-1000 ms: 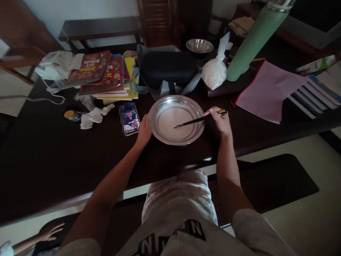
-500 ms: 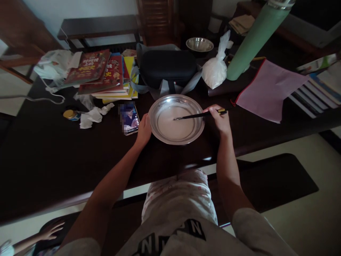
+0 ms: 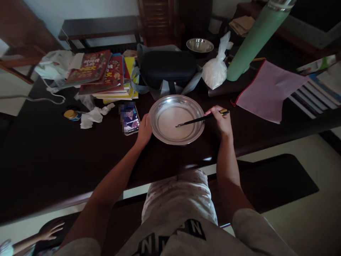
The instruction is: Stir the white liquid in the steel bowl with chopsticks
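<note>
Both forearms bare, reaching forward from the torso toward 12 o'clock. Left hand [image 3: 144, 129] cupped, fingers curled, thumb side up, wrist straight. Right hand [image 3: 221, 121] at 3 o'clock of the left, fingers pinched closed in a grip, knuckles up, wrist slightly bent inward toward 9 o'clock.

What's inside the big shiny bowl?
The metal bowl holds a pale, whitish liquid, with the tips of dark chopsticks dipped in, held by the right hand. The liquid hides the bowl's bottom.
</note>
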Action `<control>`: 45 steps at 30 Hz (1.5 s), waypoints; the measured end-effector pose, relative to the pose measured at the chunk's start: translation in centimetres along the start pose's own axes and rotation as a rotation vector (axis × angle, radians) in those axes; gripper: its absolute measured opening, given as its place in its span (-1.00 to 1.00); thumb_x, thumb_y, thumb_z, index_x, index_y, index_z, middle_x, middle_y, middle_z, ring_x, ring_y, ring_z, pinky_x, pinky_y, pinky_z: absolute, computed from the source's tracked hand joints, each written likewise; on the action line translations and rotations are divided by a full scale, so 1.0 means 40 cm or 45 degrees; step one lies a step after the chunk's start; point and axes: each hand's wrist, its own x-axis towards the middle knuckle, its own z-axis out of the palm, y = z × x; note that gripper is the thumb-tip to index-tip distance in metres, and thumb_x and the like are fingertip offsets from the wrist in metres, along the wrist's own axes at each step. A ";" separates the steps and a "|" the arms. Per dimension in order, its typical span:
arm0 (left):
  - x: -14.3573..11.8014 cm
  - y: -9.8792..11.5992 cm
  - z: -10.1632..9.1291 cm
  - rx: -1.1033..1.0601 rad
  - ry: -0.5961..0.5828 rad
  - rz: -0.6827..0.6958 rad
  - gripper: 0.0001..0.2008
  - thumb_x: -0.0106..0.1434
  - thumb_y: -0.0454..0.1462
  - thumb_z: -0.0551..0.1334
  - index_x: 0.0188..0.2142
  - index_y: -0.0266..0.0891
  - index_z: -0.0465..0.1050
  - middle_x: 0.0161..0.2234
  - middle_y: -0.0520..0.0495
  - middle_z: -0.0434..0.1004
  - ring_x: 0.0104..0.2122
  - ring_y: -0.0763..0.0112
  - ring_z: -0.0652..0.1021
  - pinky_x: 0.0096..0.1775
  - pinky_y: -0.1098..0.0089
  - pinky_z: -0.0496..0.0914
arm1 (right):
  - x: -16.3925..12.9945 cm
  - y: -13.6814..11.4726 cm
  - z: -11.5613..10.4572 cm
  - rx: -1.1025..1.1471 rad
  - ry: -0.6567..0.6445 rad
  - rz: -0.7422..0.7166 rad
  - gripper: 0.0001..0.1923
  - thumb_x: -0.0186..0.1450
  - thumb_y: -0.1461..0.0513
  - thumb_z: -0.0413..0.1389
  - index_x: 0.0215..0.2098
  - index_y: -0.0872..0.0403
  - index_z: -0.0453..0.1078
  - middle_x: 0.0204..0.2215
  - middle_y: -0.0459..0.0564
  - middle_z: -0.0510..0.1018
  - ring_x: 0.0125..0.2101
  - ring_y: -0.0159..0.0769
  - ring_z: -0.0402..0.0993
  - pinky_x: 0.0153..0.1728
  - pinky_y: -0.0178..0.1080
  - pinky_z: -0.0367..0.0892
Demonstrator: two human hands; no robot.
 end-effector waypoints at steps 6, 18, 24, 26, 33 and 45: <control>0.000 0.004 -0.001 0.012 0.005 -0.007 -0.69 0.56 -0.10 0.09 -0.11 -0.16 0.57 -0.05 -0.13 0.68 0.02 0.20 0.62 0.16 0.18 0.46 | 0.004 0.003 0.001 -0.017 0.023 -0.013 -0.49 0.27 -0.27 0.27 -0.45 -0.06 0.60 -0.46 -0.09 0.69 -0.33 -0.22 0.67 -0.13 -0.10 0.58; -0.003 0.008 0.001 0.017 0.008 -0.007 -0.69 0.55 -0.11 0.09 -0.11 -0.17 0.57 -0.06 -0.12 0.69 -0.01 0.21 0.62 0.12 0.21 0.47 | 0.004 0.002 -0.001 -0.005 0.088 -0.011 -0.47 0.27 -0.29 0.26 -0.46 -0.06 0.60 -0.52 -0.12 0.66 -0.38 -0.24 0.65 -0.17 -0.13 0.56; -0.004 0.013 -0.002 0.032 0.000 -0.005 -0.67 0.55 -0.07 0.09 -0.09 -0.17 0.57 -0.04 -0.14 0.69 0.01 0.22 0.61 0.13 0.23 0.46 | 0.001 -0.004 0.002 -0.028 -0.091 -0.005 -0.46 0.24 -0.30 0.28 -0.49 -0.06 0.61 -0.46 -0.08 0.71 -0.33 -0.22 0.67 -0.16 -0.12 0.56; -0.005 0.014 -0.002 0.032 -0.002 0.009 -0.66 0.55 -0.04 0.10 -0.10 -0.16 0.57 -0.05 -0.14 0.69 0.00 0.22 0.61 0.13 0.23 0.47 | 0.002 -0.004 0.002 -0.022 -0.021 -0.005 -0.47 0.24 -0.30 0.28 -0.47 -0.06 0.61 -0.45 -0.09 0.71 -0.33 -0.20 0.67 -0.14 -0.10 0.58; -0.005 0.012 -0.001 0.044 0.006 -0.008 -0.66 0.55 -0.05 0.08 -0.11 -0.16 0.57 -0.08 -0.14 0.69 -0.01 0.18 0.62 0.13 0.18 0.48 | 0.002 -0.004 0.002 -0.039 -0.084 0.009 -0.45 0.25 -0.30 0.27 -0.51 -0.06 0.58 -0.49 -0.10 0.68 -0.34 -0.22 0.66 -0.16 -0.12 0.56; -0.005 0.014 0.000 0.037 0.014 -0.023 -0.69 0.54 -0.11 0.07 -0.11 -0.15 0.57 -0.04 -0.13 0.70 0.02 0.19 0.62 0.15 0.17 0.47 | 0.004 0.001 0.004 -0.036 -0.062 0.009 -0.46 0.22 -0.32 0.28 -0.49 -0.07 0.60 -0.46 -0.09 0.70 -0.32 -0.20 0.67 -0.14 -0.10 0.55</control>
